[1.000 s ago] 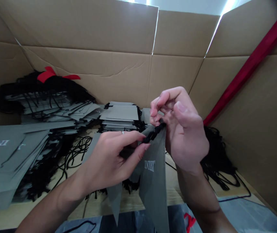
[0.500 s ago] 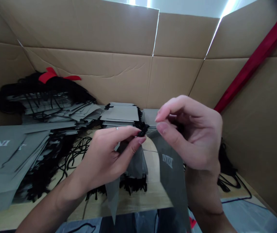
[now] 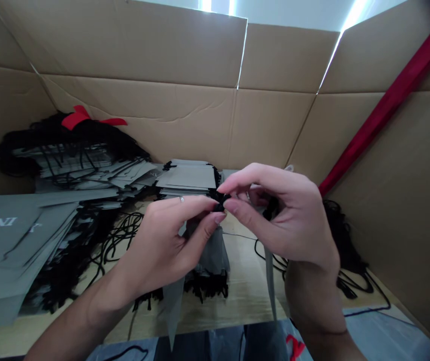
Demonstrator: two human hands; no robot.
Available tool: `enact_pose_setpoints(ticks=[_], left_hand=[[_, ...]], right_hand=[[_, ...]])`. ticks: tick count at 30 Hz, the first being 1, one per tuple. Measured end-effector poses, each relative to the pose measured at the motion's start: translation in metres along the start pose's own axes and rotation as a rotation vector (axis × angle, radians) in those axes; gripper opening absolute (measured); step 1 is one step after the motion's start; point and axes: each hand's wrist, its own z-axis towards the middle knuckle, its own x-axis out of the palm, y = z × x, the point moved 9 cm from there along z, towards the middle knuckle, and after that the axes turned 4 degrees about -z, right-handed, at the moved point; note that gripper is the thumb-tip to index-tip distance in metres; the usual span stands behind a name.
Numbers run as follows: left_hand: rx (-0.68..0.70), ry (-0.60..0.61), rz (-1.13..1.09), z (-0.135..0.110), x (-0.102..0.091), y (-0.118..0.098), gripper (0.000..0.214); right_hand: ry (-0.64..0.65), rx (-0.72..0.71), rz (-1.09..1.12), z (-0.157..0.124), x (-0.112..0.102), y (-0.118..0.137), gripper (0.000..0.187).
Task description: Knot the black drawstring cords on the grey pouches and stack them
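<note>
My left hand (image 3: 173, 235) is closed in a pinch on a small black cord piece (image 3: 221, 202), knotted or bunched. My right hand (image 3: 282, 215) has thumb and forefinger together at the same cord's other side, meeting the left fingertips. Below the left hand hangs a grey sheet corner (image 3: 174, 306); another thin grey sheet (image 3: 270, 286), seen nearly edge-on, hangs beneath the right hand. Behind my hands lies a stack of grey printed pieces with black cord ends (image 3: 186, 175). Under the left fingers is a smaller grey bundle with black cord tips (image 3: 215, 255).
At left lie large grey pieces (image 3: 0, 250) with white lettering and black cords. A pile with a black cord bundle (image 3: 22, 145) and red tie stands behind them. More black cord (image 3: 338, 235) lies right. Cardboard walls (image 3: 162, 110) enclose the wooden table (image 3: 245, 301).
My right hand has moved left and slightly down, bringing its fingertips to the cord at the left hand. The grey sheet under it has turned edge-on. The left hand has stayed put.
</note>
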Motion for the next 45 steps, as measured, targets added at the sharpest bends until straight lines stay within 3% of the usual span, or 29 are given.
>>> enact_pose_setpoints(ticks=[6,12,14,19,21,23,25,27,30,33,37,41,45], left_hand=[[-0.025,-0.003,0.005,0.001,-0.002,0.001,0.009],[-0.101,0.184,-0.007,0.003,0.002,0.017,0.007],[-0.111,0.121,0.019,0.005,-0.007,0.023,0.013],[0.027,-0.181,0.182,0.003,-0.036,0.011,0.006],[0.112,-0.284,0.221,0.0,-0.043,0.001,0.009],[0.158,-0.304,0.235,-0.001,-0.045,-0.002,0.016],[0.146,-0.233,0.257,0.001,-0.043,0.003,0.02],[0.086,-0.089,0.323,0.004,-0.038,0.017,0.029],[0.002,0.095,0.484,0.001,-0.037,0.04,0.046],[-0.062,0.167,0.613,-0.011,-0.041,0.057,0.055],[-0.132,0.324,0.682,-0.051,-0.028,0.082,0.064],[-0.201,0.443,0.65,-0.11,-0.011,0.109,0.076],[-0.216,0.481,0.605,-0.155,-0.002,0.126,0.063]], right_hand=[[-0.016,0.015,0.012,0.003,0.004,-0.007,0.006],[-0.172,0.091,-0.046,0.001,-0.011,-0.012,0.007],[-0.168,0.103,-0.048,0.001,-0.014,-0.012,0.003],[0.072,0.146,-0.123,0.002,0.004,-0.023,0.058],[0.135,0.125,-0.216,0.004,0.012,-0.027,0.053],[0.102,0.111,-0.296,0.007,0.012,-0.03,0.025],[0.027,0.149,-0.323,0.009,0.007,-0.034,0.011],[-0.012,0.202,-0.296,0.009,0.003,-0.041,0.015],[0.068,0.211,-0.27,0.009,0.006,-0.051,0.025],[0.285,0.198,-0.333,0.01,0.027,-0.067,0.033],[0.687,0.218,-0.416,-0.003,0.082,-0.097,0.04],[0.888,0.196,-0.404,-0.022,0.136,-0.114,0.039],[0.999,0.176,-0.374,-0.039,0.169,-0.116,0.043]])
